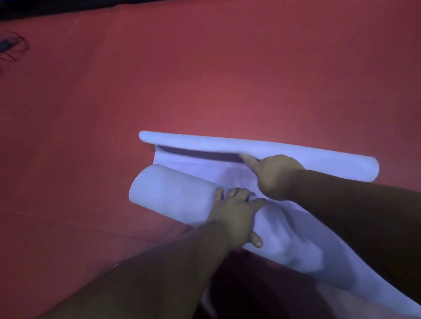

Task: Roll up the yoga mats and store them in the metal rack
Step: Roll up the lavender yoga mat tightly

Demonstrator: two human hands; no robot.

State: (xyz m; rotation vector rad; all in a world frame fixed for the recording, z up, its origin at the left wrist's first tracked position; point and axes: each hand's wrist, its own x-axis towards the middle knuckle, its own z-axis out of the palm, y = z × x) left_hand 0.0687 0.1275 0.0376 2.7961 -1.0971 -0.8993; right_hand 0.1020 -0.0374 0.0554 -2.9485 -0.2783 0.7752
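Currently rolling lavender yoga mat [172,184] on red floor [201,76]. Your left hand [235,213] grips roll; right hand [274,176] pinches curled far edge at 1 o'clock. Next: keep ends aligned. Rack unseen.

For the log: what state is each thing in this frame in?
Yoga mat: pale, mostly rolled; far end curled up off the floor.
Left hand: fingers curled over the thick roll, gripping it.
Right hand: reaching under the curled far edge; grip cannot be told.
Red floor: lies under the mat.
Metal rack: not in view.
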